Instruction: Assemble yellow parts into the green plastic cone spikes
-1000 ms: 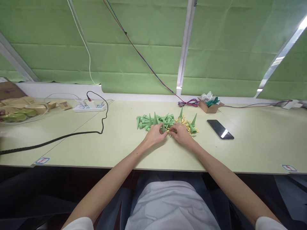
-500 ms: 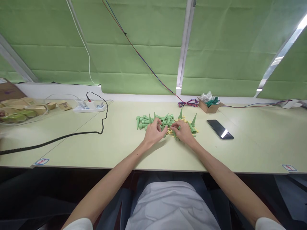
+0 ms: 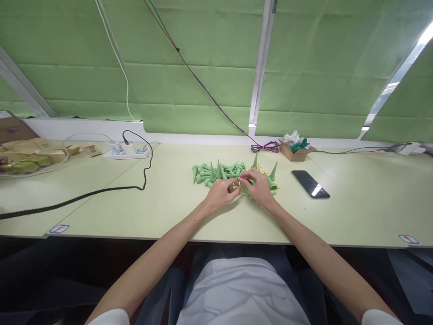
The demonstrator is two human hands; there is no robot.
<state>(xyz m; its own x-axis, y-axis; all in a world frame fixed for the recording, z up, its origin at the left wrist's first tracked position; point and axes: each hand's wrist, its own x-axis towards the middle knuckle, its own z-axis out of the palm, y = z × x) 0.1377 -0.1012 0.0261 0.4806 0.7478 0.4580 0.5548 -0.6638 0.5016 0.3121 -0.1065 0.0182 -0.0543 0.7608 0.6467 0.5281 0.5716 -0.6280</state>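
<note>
A heap of green plastic cone-shaped spikes (image 3: 206, 173) lies on the table, some on their sides and a few standing point up. Small yellow pieces (image 3: 278, 185) are scattered among the spikes on the right. At the front of the heap my left hand (image 3: 221, 192) is closed, thumb and fingers pinched. My right hand (image 3: 256, 184) meets it, also in a pinch, its fingertips almost touching the left ones. Whatever sits between the fingertips is too small and hidden to make out.
A black phone (image 3: 310, 184) lies to the right. Behind it stands a small cardboard box (image 3: 293, 154) with clear plastic and green material, near bundled wires (image 3: 265, 146). On the left are a power strip (image 3: 126, 152), a black cable (image 3: 101, 191) and wrapped packages (image 3: 30, 158).
My left hand has moved slightly right and toward me, uncovering an upright green spike behind it. Its fingertips have come together with those of my right hand, which has barely shifted.
</note>
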